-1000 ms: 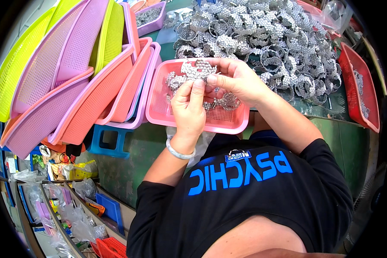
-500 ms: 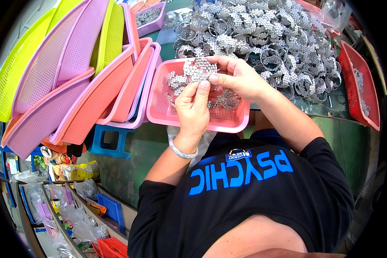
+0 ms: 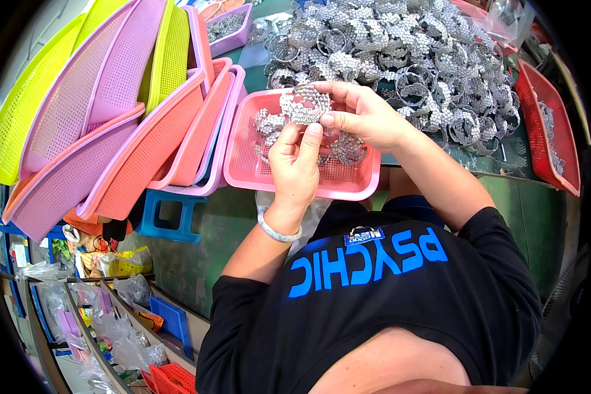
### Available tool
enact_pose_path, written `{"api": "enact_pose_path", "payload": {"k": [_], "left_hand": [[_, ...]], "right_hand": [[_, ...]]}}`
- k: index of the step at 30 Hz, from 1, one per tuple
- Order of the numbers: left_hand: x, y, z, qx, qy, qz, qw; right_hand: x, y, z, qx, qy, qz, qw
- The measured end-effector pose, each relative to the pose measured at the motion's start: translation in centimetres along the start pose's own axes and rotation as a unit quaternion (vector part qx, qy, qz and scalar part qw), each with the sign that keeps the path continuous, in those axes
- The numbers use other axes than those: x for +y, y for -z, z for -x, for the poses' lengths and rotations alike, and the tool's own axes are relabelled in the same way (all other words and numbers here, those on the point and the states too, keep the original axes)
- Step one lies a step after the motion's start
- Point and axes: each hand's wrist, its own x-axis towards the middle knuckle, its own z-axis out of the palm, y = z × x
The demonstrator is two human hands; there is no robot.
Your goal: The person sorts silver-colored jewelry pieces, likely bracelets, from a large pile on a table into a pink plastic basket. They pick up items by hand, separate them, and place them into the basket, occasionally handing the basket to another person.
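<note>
Between my two hands is a silvery band of small linked metal pieces (image 3: 314, 98), curved into a loop like a bracelet or watch strap. My left hand (image 3: 296, 161) grips its near edge between thumb and fingers. On its right side, my right hand (image 3: 368, 118) pinches the band, thumb on top and fingers curled behind. Both hands are over a pink perforated basket (image 3: 240, 172). Inside it lie more silvery bands (image 3: 348, 150), partly hidden by my hands. Beyond the basket a large heap of similar looped bands (image 3: 427, 72) covers the dark green table.
Nested purple, orange and lime perforated baskets (image 3: 148, 144) crowd the left. A blue stool (image 3: 171, 215) stands below them. At the far right is a red basket (image 3: 550, 141) with metal pieces. A purple tray (image 3: 233, 33) of small parts sits at the back left.
The held band has turned slightly and its loop shows more open at the top. Both hands stay nearly in place, with small shifts of the fingers.
</note>
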Motion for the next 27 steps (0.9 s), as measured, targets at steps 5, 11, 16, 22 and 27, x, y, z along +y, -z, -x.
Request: {"api": "enact_pose_path", "payload": {"k": [5, 11, 16, 22, 27], "left_hand": [[0.23, 0.47, -0.26, 0.004, 0.006, 0.04, 0.999], [0.71, 0.7, -0.28, 0.018, 0.027, 0.071, 0.997], [0.69, 0.74, -0.18, 0.019, 0.028, 0.082, 0.996], [0.66, 0.94, -0.11, 0.016, 0.028, 0.086, 0.996], [0.63, 1.02, -0.07, 0.016, 0.028, 0.086, 0.996]], "right_hand": [[-0.42, -0.12, 0.19, 0.015, 0.006, 0.041, 0.999], [-0.18, -0.26, 0.14, 0.01, 0.025, 0.094, 0.995], [0.01, -0.24, 0.21, 0.014, 0.047, 0.115, 0.992], [0.26, -0.31, 0.22, 0.013, 0.047, 0.111, 0.993], [0.18, -0.32, 0.3, 0.005, 0.04, 0.109, 0.993]]}}
